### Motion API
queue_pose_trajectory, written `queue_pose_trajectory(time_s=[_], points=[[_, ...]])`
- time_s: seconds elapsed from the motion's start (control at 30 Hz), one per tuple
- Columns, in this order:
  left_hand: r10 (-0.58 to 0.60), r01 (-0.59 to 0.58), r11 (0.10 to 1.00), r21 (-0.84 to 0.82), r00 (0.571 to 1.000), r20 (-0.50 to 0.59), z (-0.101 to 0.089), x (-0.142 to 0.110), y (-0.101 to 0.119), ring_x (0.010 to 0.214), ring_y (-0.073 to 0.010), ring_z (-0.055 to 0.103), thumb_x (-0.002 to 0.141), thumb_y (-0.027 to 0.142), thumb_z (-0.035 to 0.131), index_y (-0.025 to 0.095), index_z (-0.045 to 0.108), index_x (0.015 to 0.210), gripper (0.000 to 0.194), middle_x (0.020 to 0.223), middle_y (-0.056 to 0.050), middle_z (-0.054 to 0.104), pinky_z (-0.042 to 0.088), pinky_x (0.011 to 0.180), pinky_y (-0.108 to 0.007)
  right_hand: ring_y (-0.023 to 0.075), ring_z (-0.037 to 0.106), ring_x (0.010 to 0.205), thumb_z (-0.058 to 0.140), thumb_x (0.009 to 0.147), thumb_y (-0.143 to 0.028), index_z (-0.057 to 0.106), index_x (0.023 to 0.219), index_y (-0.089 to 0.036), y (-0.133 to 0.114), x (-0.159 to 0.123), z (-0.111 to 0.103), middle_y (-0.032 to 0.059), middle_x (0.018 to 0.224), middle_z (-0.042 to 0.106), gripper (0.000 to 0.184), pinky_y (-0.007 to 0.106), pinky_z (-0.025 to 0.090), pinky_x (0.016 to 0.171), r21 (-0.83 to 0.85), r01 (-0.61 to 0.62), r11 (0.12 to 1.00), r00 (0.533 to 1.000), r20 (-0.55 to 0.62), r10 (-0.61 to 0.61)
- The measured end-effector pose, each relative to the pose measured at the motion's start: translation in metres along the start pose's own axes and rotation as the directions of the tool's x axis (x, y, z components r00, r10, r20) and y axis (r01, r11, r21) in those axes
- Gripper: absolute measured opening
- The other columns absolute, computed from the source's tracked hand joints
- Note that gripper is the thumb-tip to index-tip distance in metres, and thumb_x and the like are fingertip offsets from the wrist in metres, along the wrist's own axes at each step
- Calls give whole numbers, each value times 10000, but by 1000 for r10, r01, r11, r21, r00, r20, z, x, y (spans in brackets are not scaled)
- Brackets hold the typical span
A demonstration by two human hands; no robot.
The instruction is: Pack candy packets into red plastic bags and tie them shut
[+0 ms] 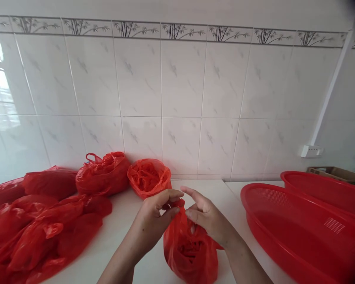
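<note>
A small filled red plastic bag [189, 250] stands on the white counter [127, 232] in front of me. My left hand [156, 215] pinches the gathered top of this bag from the left. My right hand [205, 217] meets it from the right, fingers bent around the same twisted neck. Both hands are closed on the bag's mouth, held just above the bag's bulging body.
An open red bag [149, 177] and a knotted red bag [103, 173] sit by the tiled wall. More red bags [35, 225] lie heaped at the left. Two red plastic strainer baskets [307, 228] stand at the right, with a cardboard box [337, 173] behind them.
</note>
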State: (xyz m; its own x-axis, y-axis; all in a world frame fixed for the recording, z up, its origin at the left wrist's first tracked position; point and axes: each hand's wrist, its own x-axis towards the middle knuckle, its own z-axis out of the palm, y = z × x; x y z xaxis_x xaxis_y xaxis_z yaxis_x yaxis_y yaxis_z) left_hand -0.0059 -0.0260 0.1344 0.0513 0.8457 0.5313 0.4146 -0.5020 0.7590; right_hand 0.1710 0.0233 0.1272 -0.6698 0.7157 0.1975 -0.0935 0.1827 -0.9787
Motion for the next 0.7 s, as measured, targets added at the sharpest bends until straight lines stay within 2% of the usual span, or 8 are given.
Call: queue_pose_trajectory(time_s=[0.1, 0.13, 0.23, 0.3, 0.43, 0.53, 0.6, 0.7], points=[[38, -38, 997, 67, 999, -9, 7, 0, 2, 747, -103, 595, 772, 38, 538, 274, 615, 1025, 355, 871, 36, 654, 486, 690, -227, 84, 468, 536, 617, 823, -336, 563, 1127, -206, 11, 4, 7, -55, 628, 483, 335, 221, 384, 537, -6, 20, 1000, 990, 143, -19], [39, -38, 996, 80, 999, -20, 10, 1, 3, 757, -107, 597, 772, 41, 536, 277, 603, 1039, 362, 891, 32, 646, 490, 685, -231, 75, 434, 521, 611, 825, -354, 605, 959, -176, 13, 6, 10, -50, 613, 464, 223, 210, 346, 506, -7, 16, 1000, 990, 138, -15], [78, -65, 978, 199, 995, -57, 14, 2, 6, 811, -128, 577, 775, 84, 568, 267, 578, 1020, 306, 967, 7, 600, 488, 708, -258, 64, 375, 490, 574, 836, -424, 535, 663, -151, 17, 12, 14, -43, 554, 421, 325, 208, 279, 470, 45, -37, 998, 999, -5, 38], [124, -111, 949, 295, 992, -27, 14, 1, 9, 817, -140, 553, 755, 123, 628, 248, 574, 951, 239, 953, -2, 573, 476, 721, -271, 67, 373, 473, 560, 834, -456, 547, 673, -152, 17, 15, 13, -44, 530, 418, 345, 210, 263, 455, 95, -65, 993, 988, -132, 77], [117, -175, 916, 361, 977, 176, 16, -2, 12, 790, -141, 541, 684, 137, 720, 240, 589, 947, 311, 939, -5, 555, 463, 691, -253, 72, 367, 449, 503, 856, -445, 522, 624, -165, 20, 17, 9, -41, 521, 413, 363, 209, 230, 410, 128, -41, 991, 942, -325, 81], [110, -198, 904, 379, 964, 241, 18, -1, 7, 796, -133, 550, 740, 72, 629, 226, 611, 853, 192, 915, -1, 567, 446, 703, -237, 75, 353, 457, 456, 882, -427, 560, 664, -167, 22, 15, 5, -43, 533, 393, 354, 206, 245, 405, 88, -7, 996, 950, -311, 34], [109, -194, 900, 389, 967, 230, 18, 1, 1, 727, -113, 542, 795, 55, 536, 204, 584, 739, 166, 833, 11, 566, 425, 658, -220, 80, 358, 463, 415, 905, -442, 635, 844, -174, 19, 12, 1, -41, 542, 423, 352, 204, 263, 414, 36, 3, 999, 961, -276, 7], [72, -134, 883, 450, 986, 151, 11, 3, -3, 600, -95, 475, 831, 75, 459, 193, 523, 669, 210, 743, 23, 528, 374, 557, -222, 101, 449, 497, 363, 928, -477, 602, 1144, -194, 12, 7, -6, -11, 578, 531, 430, 204, 291, 439, -11, 4, 1000, 977, -212, -6]])
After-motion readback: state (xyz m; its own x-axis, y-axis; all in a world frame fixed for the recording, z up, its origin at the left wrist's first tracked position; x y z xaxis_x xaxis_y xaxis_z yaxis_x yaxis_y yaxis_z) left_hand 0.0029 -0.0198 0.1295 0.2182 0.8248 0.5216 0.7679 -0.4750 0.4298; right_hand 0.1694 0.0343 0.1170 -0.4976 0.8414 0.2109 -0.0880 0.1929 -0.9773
